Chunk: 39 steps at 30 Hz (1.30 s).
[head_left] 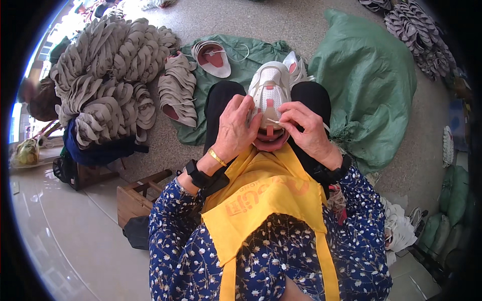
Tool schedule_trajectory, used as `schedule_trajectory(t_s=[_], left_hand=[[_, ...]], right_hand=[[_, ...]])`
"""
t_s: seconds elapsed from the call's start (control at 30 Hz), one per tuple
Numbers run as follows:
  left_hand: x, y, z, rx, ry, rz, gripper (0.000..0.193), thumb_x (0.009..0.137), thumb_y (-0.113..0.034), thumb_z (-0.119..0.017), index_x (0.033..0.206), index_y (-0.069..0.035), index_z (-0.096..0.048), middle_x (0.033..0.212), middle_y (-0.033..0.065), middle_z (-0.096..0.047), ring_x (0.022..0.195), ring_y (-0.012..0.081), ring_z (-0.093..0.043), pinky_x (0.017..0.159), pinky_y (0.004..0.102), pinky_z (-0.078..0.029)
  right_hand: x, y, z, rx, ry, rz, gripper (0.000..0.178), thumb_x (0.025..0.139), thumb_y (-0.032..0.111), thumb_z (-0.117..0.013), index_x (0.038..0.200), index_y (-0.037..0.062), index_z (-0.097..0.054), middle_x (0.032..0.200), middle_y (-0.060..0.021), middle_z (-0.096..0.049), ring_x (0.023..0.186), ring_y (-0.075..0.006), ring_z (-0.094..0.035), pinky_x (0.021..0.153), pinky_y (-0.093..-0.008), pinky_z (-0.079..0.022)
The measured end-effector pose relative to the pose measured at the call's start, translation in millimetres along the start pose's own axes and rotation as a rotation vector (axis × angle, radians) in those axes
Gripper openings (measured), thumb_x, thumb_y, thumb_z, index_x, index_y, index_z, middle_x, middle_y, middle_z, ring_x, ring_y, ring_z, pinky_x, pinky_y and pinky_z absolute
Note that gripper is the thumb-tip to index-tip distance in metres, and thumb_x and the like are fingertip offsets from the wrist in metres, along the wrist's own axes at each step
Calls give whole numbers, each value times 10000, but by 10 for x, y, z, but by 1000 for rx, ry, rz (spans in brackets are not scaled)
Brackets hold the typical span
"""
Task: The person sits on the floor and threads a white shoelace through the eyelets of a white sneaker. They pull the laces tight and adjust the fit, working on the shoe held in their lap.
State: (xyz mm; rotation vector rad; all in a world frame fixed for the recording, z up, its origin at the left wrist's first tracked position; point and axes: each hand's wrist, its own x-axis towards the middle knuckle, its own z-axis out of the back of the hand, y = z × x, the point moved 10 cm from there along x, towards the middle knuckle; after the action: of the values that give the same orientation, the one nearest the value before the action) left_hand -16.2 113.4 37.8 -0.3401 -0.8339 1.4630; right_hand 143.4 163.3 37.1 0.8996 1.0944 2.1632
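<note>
A white and beige sneaker (271,80) with pink tabs rests between my knees, its toe pointing away and its pink-lined opening toward me. My left hand (235,123) is closed on the left side of the shoe, with its thumb by the tongue. In a pinch, my right hand (310,133) holds the end of a white shoelace (273,121) over the beige tongue. The fingertips of both hands are close together above the lacing area. How the lace runs under the left fingers is hidden.
Large piles of grey shoe uppers (113,65) stand at the left, above a wooden stool (135,198). A stack of uppers (178,90) and a single upper (213,57) lie by a green sheet (193,128). A full green sack (364,90) stands at the right.
</note>
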Motion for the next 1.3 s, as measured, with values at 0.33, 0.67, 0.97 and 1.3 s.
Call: schedule_trajectory(t_s=[0.33,0.67,0.97,1.3], left_hand=[[-146,-42,9,23,-25,33,247,836,-53,-701,1032,-26,-554,957,156,-545,899,390,-591,748,476,-500],[44,152,-37,-104,56,177,205,861,-77,-760,879,3,-572,803,109,-561,679,253,-619,598,347,-517],[512,229,-119,-54,7,45,324,848,-198,-835,860,-4,-576,775,92,-593,619,197,-601,577,328,-507],[486,139,-191,53,-31,23,263,876,-179,-794,857,-17,-587,767,97,-591,634,236,-636,589,352,-519]], right_hand=[[-38,108,-42,-83,32,97,128,848,-29,-715,941,16,-639,1111,-101,-674,958,-313,-685,794,-379,-563],[-50,-102,134,46,-85,-111,82,886,-17,-722,925,16,-658,933,-69,-696,743,-170,-678,649,-276,-532],[197,-594,171,175,-154,-355,78,931,49,-732,901,-9,-690,740,5,-681,663,-21,-592,592,-217,-483],[319,-570,176,70,-186,-307,73,903,60,-741,903,-2,-702,742,-39,-699,617,-68,-611,572,-242,-490]])
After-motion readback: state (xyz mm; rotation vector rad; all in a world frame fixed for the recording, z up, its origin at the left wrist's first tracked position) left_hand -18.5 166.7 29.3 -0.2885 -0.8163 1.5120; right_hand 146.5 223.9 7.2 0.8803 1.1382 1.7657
